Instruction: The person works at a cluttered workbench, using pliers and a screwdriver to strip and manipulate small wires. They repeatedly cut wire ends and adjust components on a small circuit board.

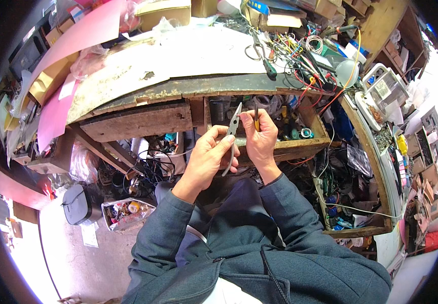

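My left hand [210, 154] is closed on a pair of long-nose pliers [233, 129], its jaws pointing up and a handle showing below my fingers. My right hand [262, 144] grips a slim tool with a yellow and black handle [256, 119], held upright. Its thumb tip is close beside the pliers' jaws; anything small pinched there is too tiny to make out. Both hands are over the front of an open wooden drawer [292, 148] holding several tools and small parts.
A cluttered bench [112, 91] spans the front, with scissors [254, 50], tangled leads [313, 76] and boxes [163, 12]. A plastic crate of parts [128, 215] and a black case [79, 205] stand on the floor at left. Cables hang below the drawer; piled cartons fill the right.
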A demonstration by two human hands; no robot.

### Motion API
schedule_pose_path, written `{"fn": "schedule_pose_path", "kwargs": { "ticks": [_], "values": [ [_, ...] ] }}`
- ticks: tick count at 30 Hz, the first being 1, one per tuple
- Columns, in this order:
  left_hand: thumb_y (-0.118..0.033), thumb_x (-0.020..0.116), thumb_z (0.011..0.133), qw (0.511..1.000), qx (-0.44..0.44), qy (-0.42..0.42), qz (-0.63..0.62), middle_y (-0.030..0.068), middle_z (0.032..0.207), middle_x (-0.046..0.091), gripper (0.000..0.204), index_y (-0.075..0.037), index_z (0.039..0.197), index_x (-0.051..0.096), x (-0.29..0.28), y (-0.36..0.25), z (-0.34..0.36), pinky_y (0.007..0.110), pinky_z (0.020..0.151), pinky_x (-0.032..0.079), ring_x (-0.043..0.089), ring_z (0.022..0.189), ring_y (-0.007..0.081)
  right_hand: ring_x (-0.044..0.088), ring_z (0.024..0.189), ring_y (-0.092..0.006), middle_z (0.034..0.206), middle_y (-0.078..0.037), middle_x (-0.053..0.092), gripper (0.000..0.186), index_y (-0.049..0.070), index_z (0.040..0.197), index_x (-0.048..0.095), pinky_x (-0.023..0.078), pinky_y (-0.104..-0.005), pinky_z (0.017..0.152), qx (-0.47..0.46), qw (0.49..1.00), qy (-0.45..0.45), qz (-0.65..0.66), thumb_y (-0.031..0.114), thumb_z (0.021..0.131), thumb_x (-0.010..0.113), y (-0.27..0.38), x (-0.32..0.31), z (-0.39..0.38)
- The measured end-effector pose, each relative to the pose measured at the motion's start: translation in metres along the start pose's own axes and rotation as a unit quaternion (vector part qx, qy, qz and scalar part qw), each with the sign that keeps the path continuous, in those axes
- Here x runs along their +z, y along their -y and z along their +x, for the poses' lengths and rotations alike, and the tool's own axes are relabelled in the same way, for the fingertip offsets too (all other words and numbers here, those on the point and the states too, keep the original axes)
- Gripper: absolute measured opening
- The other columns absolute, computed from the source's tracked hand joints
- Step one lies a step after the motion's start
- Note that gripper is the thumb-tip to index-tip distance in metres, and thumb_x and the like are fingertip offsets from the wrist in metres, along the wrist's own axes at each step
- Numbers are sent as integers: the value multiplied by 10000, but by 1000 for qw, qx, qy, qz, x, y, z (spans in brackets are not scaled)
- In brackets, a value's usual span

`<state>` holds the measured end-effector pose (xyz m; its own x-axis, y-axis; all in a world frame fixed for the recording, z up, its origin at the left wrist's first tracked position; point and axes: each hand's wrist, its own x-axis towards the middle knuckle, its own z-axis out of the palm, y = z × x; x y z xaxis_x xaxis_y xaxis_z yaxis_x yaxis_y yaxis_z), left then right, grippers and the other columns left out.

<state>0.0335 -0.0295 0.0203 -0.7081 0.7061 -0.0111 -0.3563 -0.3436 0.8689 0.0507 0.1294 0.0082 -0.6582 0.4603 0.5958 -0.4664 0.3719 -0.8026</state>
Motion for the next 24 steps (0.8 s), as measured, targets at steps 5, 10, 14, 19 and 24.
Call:
{"fn": "schedule_pose_path", "kwargs": {
  "ticks": [5,10,14,19,24],
  "values": [
    [-237,545,1054,1000,-4,-1,-2,18,789,632,196,-65,1145,565,0,-1,-4,218,512,482,593,601,79,534,724,-120,865,-47,565,166,7,938,650,435,-268,640,-101,994,-19,-42,138,914,750,-4,3,8],
    [-220,521,1061,994,26,-22,103,-1,759,604,166,-69,1102,578,-5,1,-2,211,514,442,548,597,59,506,658,-89,764,-19,575,161,3,892,663,416,-257,594,-34,997,19,-69,140,927,739,3,1,3],
    [-189,505,1059,950,107,-68,286,3,738,558,155,-43,1035,549,-5,8,9,258,558,437,517,639,76,476,613,-48,681,19,578,174,-6,850,666,394,-238,559,5,999,24,-39,132,944,718,4,2,8],
    [-172,543,1038,900,153,-94,397,52,718,539,161,-12,1047,548,2,2,22,329,612,441,506,669,127,526,677,-23,733,43,625,166,4,862,681,428,-202,616,112,991,64,20,138,957,699,20,-11,26],
    [-172,560,1031,877,191,-102,429,55,688,523,164,-12,1067,556,6,5,30,330,581,427,491,643,122,535,665,-30,729,35,636,98,9,829,683,438,-212,607,176,981,82,28,67,909,679,32,-20,43]
  ]
}}
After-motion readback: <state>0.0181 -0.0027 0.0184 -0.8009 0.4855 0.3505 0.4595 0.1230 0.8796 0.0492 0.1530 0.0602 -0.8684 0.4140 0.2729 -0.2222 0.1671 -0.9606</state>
